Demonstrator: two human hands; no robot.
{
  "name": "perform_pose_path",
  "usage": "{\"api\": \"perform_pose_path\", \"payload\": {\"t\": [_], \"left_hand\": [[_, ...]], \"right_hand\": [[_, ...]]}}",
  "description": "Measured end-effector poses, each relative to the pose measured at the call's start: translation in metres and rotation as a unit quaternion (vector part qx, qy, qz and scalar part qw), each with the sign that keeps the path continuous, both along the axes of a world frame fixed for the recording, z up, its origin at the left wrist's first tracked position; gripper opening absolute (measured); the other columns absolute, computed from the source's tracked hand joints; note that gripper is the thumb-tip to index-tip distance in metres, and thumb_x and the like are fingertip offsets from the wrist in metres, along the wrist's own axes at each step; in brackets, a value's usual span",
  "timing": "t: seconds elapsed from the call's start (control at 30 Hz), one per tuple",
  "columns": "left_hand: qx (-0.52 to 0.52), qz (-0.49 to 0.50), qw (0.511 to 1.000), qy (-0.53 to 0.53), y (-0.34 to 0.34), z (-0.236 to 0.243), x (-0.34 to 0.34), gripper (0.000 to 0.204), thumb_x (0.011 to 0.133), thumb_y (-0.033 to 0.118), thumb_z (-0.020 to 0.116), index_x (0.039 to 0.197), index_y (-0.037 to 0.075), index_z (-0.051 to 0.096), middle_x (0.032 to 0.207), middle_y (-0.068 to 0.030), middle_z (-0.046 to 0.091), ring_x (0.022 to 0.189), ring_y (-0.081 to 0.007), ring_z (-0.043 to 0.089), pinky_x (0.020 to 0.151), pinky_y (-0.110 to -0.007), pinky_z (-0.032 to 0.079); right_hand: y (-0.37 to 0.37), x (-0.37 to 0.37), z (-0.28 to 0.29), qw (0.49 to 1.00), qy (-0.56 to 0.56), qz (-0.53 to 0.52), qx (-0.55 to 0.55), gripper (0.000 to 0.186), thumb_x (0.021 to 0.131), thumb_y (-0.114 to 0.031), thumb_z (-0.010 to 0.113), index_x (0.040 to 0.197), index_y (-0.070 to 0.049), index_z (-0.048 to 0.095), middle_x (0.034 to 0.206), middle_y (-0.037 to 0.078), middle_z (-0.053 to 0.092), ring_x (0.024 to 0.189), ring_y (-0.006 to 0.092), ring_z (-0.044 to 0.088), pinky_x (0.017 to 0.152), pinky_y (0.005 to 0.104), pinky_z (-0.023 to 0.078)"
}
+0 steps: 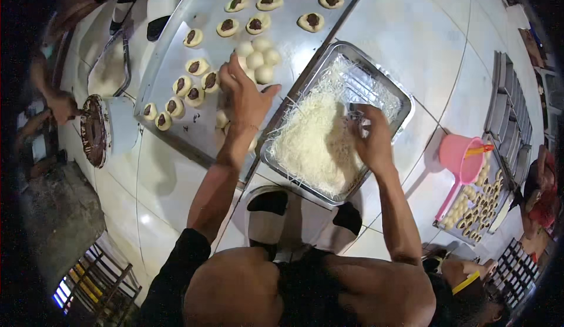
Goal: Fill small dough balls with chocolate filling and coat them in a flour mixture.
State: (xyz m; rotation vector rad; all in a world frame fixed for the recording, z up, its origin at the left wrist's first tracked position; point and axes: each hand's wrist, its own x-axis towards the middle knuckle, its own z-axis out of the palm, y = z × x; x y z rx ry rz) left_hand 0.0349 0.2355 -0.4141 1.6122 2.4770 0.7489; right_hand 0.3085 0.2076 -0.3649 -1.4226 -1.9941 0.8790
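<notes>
My left hand [248,101] is over the large metal sheet tray [170,45], thumb and fingers spread, beside a cluster of smooth pale dough balls [257,59]. Around it lie flattened dough pieces [197,66], each with a dark brown filling on top. More dough balls [222,118] are partly hidden by my left wrist. My right hand [374,139] is over the rectangular metal pan [405,101], fingers curled around a small shiny metal piece [356,113] whose kind I cannot make out. A heap of pale shredded cheese [311,136] fills much of that pan, next to my right fingers.
At left, a white bucket [122,124] carries a lid smeared with brown paste; another person's hand [61,107] is close by. A pink dipper [461,159] and a tray of filled dough [476,209] are at right, near stacked metal pans [510,107].
</notes>
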Motion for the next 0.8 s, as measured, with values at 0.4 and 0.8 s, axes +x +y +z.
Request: {"api": "perform_pose_path", "payload": {"t": [0.4,0.8], "left_hand": [[-0.132,0.035,0.982,-0.13,-0.078,0.032,-0.105,0.032,0.083,0.026,0.069,0.103,0.001,0.066,0.096,-0.0103,0.067,0.083,-0.0286,0.062,0.08,-0.038,0.049],[0.071,0.033,0.983,-0.164,-0.041,0.017,-0.099,0.024,0.091,0.022,0.058,0.106,0.003,0.063,0.103,-0.0112,0.067,0.088,-0.0255,0.064,0.082,-0.036,0.051]], "right_hand": [[-0.02,0.033,-0.022,0.971,-0.224,0.034,-0.081,0.036,0.075,-0.003,0.066,0.111,0.001,0.062,0.09,0.02,0.068,0.072,0.0378,0.062,0.068,0.0419,0.051],[-0.021,0.022,0.042,0.993,-0.12,-0.017,-0.002,0.026,0.075,-0.006,0.064,0.099,0.005,0.067,0.085,0.019,0.068,0.07,0.0358,0.062,0.065,0.0405,0.05]]}}
